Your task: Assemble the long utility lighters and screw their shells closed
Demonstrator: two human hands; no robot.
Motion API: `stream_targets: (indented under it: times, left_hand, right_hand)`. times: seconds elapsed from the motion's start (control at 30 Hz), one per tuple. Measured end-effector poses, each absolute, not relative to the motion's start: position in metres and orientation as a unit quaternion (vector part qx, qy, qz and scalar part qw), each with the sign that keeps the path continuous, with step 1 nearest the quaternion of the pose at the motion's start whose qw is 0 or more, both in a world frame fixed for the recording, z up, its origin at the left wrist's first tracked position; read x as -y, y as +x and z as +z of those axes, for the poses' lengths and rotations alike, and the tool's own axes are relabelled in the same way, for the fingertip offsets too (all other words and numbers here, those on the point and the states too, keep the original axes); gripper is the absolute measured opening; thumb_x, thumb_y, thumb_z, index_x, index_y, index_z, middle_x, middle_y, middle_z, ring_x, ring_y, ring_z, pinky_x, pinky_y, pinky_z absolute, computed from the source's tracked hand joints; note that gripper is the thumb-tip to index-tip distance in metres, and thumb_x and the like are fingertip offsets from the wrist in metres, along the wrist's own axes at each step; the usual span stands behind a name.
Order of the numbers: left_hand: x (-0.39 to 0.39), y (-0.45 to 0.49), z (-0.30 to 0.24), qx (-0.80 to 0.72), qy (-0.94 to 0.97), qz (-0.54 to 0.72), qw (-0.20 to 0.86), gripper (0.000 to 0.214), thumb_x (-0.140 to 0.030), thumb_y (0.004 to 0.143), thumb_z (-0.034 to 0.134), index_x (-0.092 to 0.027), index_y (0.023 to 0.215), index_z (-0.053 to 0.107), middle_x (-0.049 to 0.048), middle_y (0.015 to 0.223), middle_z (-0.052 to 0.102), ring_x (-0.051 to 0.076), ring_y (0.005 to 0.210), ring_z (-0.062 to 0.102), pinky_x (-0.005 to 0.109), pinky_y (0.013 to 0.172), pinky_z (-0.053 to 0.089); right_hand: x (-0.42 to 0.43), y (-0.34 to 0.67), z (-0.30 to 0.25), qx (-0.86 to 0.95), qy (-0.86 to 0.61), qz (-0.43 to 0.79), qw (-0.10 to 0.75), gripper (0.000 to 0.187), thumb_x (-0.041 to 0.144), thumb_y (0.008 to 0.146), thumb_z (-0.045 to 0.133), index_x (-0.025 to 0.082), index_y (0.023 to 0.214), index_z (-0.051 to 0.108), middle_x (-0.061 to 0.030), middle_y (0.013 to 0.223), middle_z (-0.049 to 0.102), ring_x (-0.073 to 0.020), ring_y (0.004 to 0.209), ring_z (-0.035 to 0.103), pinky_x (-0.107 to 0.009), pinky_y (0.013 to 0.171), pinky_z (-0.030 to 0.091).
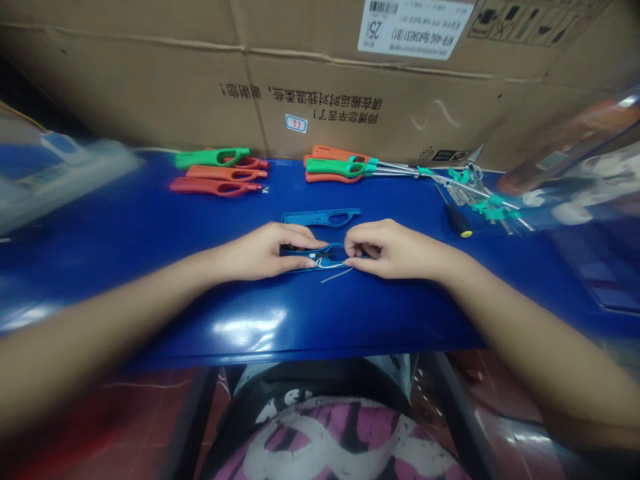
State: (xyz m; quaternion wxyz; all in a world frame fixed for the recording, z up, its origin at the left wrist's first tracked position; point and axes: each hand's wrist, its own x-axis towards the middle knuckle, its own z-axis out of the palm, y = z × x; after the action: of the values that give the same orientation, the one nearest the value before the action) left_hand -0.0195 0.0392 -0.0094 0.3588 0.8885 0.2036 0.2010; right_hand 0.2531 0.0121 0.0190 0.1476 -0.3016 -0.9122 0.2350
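Blue handle shell (326, 257) pinched between left hand (265, 252) and right hand (387, 248).

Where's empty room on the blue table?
Bare blue table: left of the left hand, in front of the red handles; also between the forearms. Crowded: metal rods back right; blue casing pinched by left and right hand.

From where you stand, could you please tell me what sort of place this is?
Likely a factory assembly bench: orange and green handle shells batched on a blue worktable, a shipping carton behind, the left hand and right hand gripping a blue handle shell.
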Motion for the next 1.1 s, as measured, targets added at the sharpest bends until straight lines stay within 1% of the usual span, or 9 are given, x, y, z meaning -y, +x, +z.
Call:
stream_targets:
  times: [0.2, 0.33, 0.63, 0.77, 0.83, 0.93, 1.0, 1.1]
  left_hand:
    - [-0.038, -0.018, -0.013, -0.213, 0.896, 0.242, 0.305, 0.034, -0.028, 0.09, 0.074, -0.024, 0.124, 0.074, 0.0065, 0.111, 0.077, 0.019, 0.099, 0.073, 0.029, 0.092, 0.056]
    - [-0.036, -0.017, -0.013, -0.212, 0.908, 0.251, 0.26, 0.032, -0.029, 0.092, 0.071, -0.021, 0.122, 0.074, 0.0083, 0.11, 0.077, 0.019, 0.098, 0.073, 0.028, 0.091, 0.056]
    - [-0.036, -0.024, 0.005, -0.168, 0.944, 0.179, 0.22, 0.037, -0.024, 0.098, 0.061, -0.024, 0.134, 0.067, 0.0082, 0.117, 0.073, 0.018, 0.104, 0.071, 0.027, 0.093, 0.055]
    - [-0.036, -0.025, 0.009, -0.159, 0.95, 0.176, 0.204, 0.036, -0.024, 0.097, 0.064, -0.024, 0.133, 0.067, 0.0062, 0.112, 0.074, 0.016, 0.099, 0.072, 0.024, 0.089, 0.055]
    - [-0.036, -0.025, 0.008, -0.157, 0.952, 0.191, 0.177, 0.034, -0.027, 0.097, 0.065, -0.021, 0.13, 0.07, 0.0068, 0.107, 0.075, 0.016, 0.093, 0.073, 0.023, 0.085, 0.055]
    - [-0.036, -0.025, 0.006, -0.145, 0.962, 0.2, 0.117, 0.032, -0.03, 0.1, 0.06, -0.015, 0.127, 0.071, 0.009, 0.101, 0.076, 0.017, 0.088, 0.073, 0.024, 0.08, 0.056]
    - [-0.036, -0.025, 0.005, -0.13, 0.968, 0.198, 0.08, 0.033, -0.031, 0.102, 0.056, -0.015, 0.127, 0.07, 0.0094, 0.099, 0.077, 0.018, 0.086, 0.073, 0.025, 0.079, 0.056]
    - [-0.036, -0.026, 0.005, -0.114, 0.971, 0.201, 0.063, 0.033, -0.033, 0.102, 0.057, -0.015, 0.126, 0.07, 0.0093, 0.097, 0.077, 0.018, 0.084, 0.073, 0.026, 0.077, 0.057]
  right_hand:
    - [-0.013, 0.253, 0.019, 0.911, -0.304, 0.234, 0.15, 0.007, 0.015, 0.087, 0.064, 0.017, 0.082, 0.059, 0.0036, 0.07, 0.053, -0.0083, 0.06, 0.042, -0.022, 0.061, 0.033]
    - [-0.013, 0.254, 0.019, 0.911, -0.304, 0.232, 0.154, 0.007, 0.017, 0.088, 0.063, 0.016, 0.082, 0.06, 0.0039, 0.069, 0.052, -0.0079, 0.06, 0.042, -0.022, 0.06, 0.033]
    - [-0.011, 0.251, 0.017, 0.913, -0.304, 0.228, 0.151, 0.005, 0.017, 0.089, 0.063, 0.017, 0.085, 0.06, 0.0041, 0.069, 0.051, -0.0084, 0.061, 0.043, -0.022, 0.061, 0.034]
    - [-0.01, 0.249, 0.018, 0.912, -0.305, 0.234, 0.143, 0.006, 0.018, 0.089, 0.064, 0.017, 0.085, 0.06, 0.0048, 0.067, 0.05, -0.0084, 0.06, 0.042, -0.022, 0.061, 0.033]
    - [-0.01, 0.249, 0.018, 0.91, -0.311, 0.236, 0.14, 0.007, 0.018, 0.089, 0.064, 0.017, 0.084, 0.059, 0.0051, 0.067, 0.049, -0.0085, 0.059, 0.041, -0.022, 0.061, 0.033]
    - [-0.01, 0.249, 0.019, 0.907, -0.319, 0.239, 0.138, 0.009, 0.018, 0.089, 0.065, 0.017, 0.083, 0.058, 0.0055, 0.065, 0.048, -0.0085, 0.059, 0.041, -0.022, 0.061, 0.033]
    - [-0.01, 0.249, 0.019, 0.907, -0.319, 0.241, 0.135, 0.01, 0.019, 0.089, 0.065, 0.017, 0.083, 0.058, 0.0056, 0.065, 0.048, -0.0085, 0.059, 0.041, -0.022, 0.061, 0.033]
    - [-0.01, 0.249, 0.019, 0.906, -0.318, 0.247, 0.131, 0.009, 0.019, 0.09, 0.065, 0.018, 0.084, 0.058, 0.0058, 0.065, 0.048, -0.0085, 0.058, 0.041, -0.022, 0.061, 0.033]
